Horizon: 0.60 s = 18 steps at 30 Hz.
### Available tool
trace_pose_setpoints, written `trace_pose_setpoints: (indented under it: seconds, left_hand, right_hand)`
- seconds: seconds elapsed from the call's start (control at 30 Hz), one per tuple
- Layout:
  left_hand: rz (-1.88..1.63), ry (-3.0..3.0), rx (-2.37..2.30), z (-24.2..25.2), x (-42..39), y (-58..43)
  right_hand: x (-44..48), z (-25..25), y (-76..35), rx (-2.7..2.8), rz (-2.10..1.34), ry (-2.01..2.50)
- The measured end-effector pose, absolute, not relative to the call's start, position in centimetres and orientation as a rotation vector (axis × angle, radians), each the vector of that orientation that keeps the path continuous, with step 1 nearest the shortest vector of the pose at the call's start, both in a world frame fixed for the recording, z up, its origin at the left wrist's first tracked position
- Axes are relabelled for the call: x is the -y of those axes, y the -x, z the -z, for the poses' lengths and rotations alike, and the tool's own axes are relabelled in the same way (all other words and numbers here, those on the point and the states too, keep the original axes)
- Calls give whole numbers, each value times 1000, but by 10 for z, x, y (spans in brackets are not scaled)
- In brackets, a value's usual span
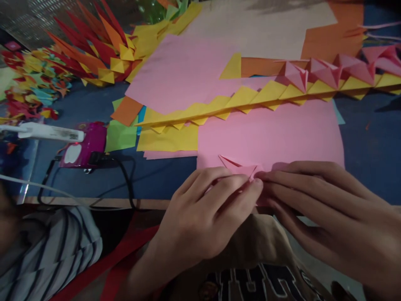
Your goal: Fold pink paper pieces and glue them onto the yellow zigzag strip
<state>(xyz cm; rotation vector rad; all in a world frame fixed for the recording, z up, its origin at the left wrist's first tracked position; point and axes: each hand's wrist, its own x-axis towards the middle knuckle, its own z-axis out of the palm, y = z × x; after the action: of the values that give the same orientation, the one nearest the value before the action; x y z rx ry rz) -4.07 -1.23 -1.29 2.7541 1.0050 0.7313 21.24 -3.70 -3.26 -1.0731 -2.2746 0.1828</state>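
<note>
My left hand (206, 209) and my right hand (326, 209) meet at the table's near edge, fingertips together on a small folded pink paper piece (239, 166). Both hands press and pinch its folds; only its pointed top shows above my fingers. The piece lies on a large pink sheet (275, 133). Beyond it runs a long chain of folded yellow triangles (250, 100), topped at the right by pink folded units (326, 71).
A fan of red, orange and yellow paper spikes (94, 50) stands at the back left. A pink glue gun (84, 146) with a black cable lies at the left. A striped sleeve (46, 251) of another person is at lower left. Loose coloured sheets cover the blue table (369, 146).
</note>
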Motion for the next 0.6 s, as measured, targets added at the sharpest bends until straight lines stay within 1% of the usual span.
trace_pose_setpoints:
  seconds: [0.1, 0.23, 0.4, 0.6]
  left_hand:
    - [-771, -2756, -979, 18, 14, 42]
    - [-696, -2745, -1026, 20, 16, 39]
    - [-623, -2625, -1061, 10, 8, 35]
    - [-474, -2669, -1002, -6, 1, 35]
  right_hand:
    - [37, 34, -215, 2309, -165, 1041]
    - [39, 37, -216, 2313, -154, 1031]
    - [41, 37, -212, 2249, -222, 1120]
    - [41, 32, -204, 2145, -293, 1280]
